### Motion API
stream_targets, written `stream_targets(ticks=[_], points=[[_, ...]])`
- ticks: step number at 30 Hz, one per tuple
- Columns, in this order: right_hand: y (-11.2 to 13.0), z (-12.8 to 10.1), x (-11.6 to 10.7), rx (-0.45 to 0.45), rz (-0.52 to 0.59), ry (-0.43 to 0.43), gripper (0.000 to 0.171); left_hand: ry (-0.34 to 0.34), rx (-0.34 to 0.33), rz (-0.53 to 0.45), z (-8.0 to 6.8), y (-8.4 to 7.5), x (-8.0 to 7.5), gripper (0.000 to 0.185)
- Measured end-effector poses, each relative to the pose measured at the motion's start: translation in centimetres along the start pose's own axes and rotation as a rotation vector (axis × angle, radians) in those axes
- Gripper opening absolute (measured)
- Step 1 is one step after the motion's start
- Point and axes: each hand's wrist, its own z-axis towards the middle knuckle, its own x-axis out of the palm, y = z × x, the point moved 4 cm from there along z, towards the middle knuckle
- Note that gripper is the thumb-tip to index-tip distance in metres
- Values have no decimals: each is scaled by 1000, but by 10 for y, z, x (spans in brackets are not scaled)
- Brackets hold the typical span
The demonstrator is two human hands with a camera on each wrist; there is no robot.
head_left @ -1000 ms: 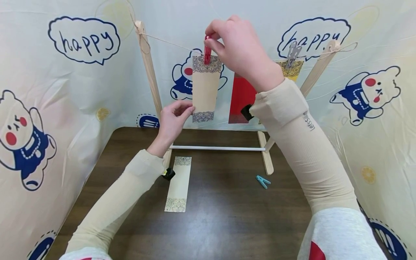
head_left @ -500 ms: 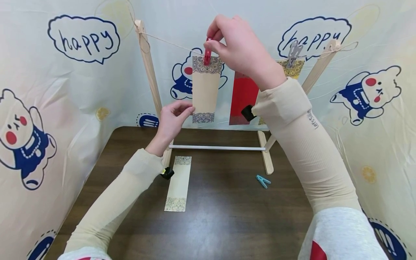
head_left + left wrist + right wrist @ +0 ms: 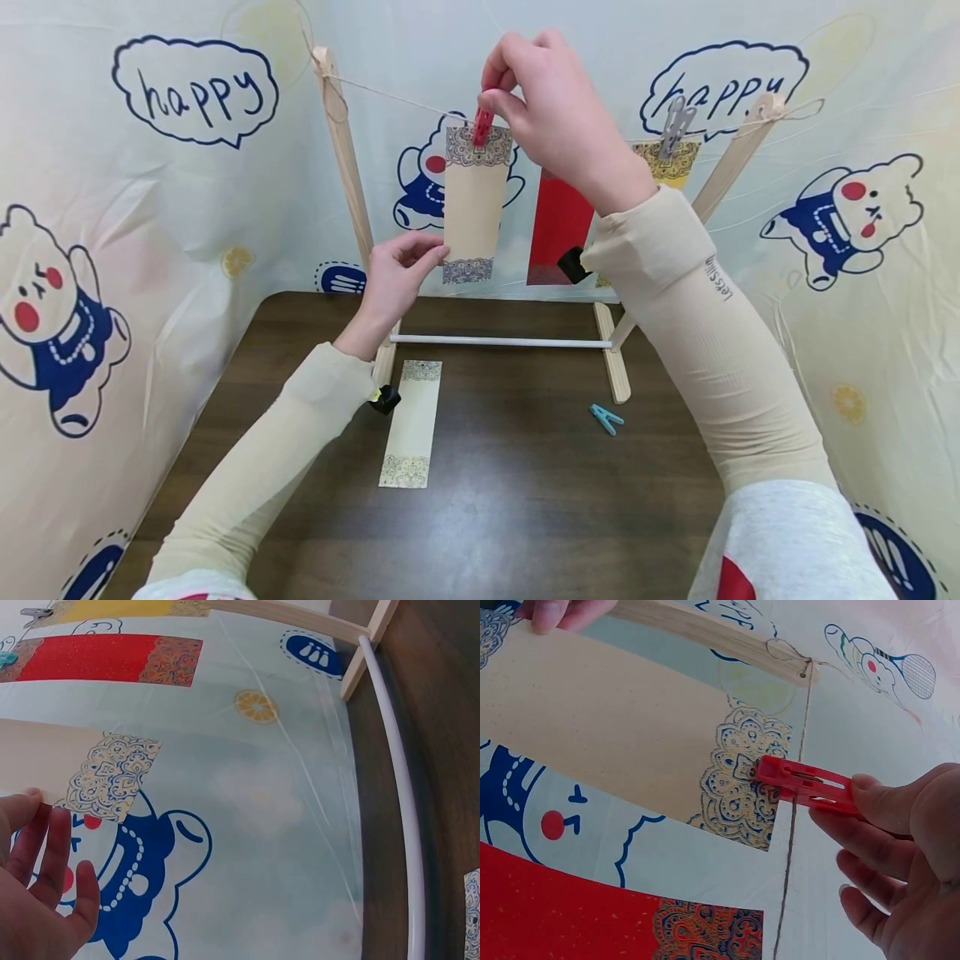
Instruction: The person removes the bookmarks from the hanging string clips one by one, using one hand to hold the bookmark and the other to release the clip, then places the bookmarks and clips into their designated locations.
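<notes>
Ideally the right hand [image 3: 558,108], pinching the red peg [image 3: 804,782] over the string [image 3: 793,825], lets go only once the beige card [image 3: 471,200], steadied at its lower edge by the left hand's [image 3: 393,279] fingers, seems bitten squarely.

Both arms wear snug beige sleeves [image 3: 277,467] down to the wrists, the right one printed with small dark lettering [image 3: 717,278]. Black wrist cameras [image 3: 572,263] peek underneath. Grey shirt with a red patch [image 3: 780,542].
</notes>
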Motion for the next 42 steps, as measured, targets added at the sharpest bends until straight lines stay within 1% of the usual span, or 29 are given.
stream_targets(ticks=[3,11,14,24,31,35,39,42], points=[[1,-1,1,-39,4,-45,28,-2,3,-8,0,1,0,24],[1,-4,-3,-147,-82,-183,31,-7,16,-13,0,0,0,23],[0,-5,-4,-169,-97,-210,33,-7,13,-10,0,0,0,23],[-4,-6,-7,-164,-90,-261,36,-15,6,10,-3,1,0,23],[-7,-9,-11,-169,-74,-307,33,-12,5,9,-6,2,-2,23],[-7,-13,-13,-178,-46,-330,33,-18,6,9,-9,3,-4,23],[-7,-20,-15,-198,-13,-352,33,-30,-4,35,-12,5,-5,23],[-9,-25,-16,-209,-7,-358,35,-36,-4,37,-14,6,-5,23]])
